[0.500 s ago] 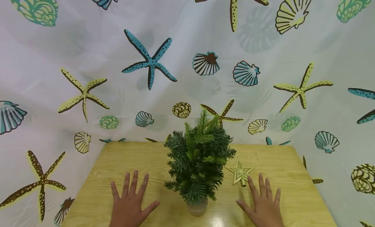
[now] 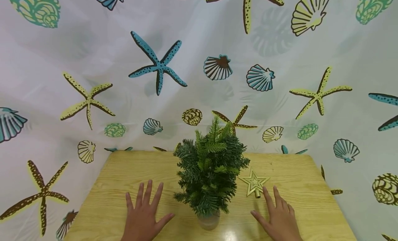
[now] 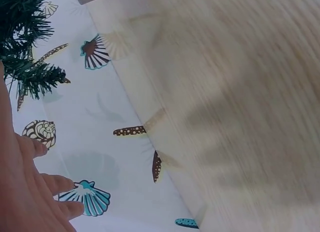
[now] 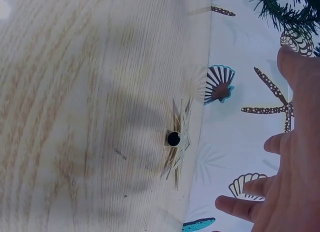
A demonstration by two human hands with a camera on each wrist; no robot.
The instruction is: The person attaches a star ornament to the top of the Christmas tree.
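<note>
We see a white cloth (image 2: pixel 102 51) with starfish and seashells on it, going from nine o'clock past twelve to three around the wooden table (image 2: pixel 130 168). Next we see the left hand (image 2: pixel 143 215), at eight o'clock from the little green Christmas tree (image 2: pixel 211 168), with its fingers straight and spread apart. The tree stands up in a pale round pot (image 2: pixel 208 223). Then we find the gold star tree topper (image 2: pixel 254 181), on the table between three and four o'clock from the tree. Last, we see the right hand (image 2: pixel 281 218) at four o'clock, thumb and fingers apart, its pointing finger just beside the star's stem.
</note>
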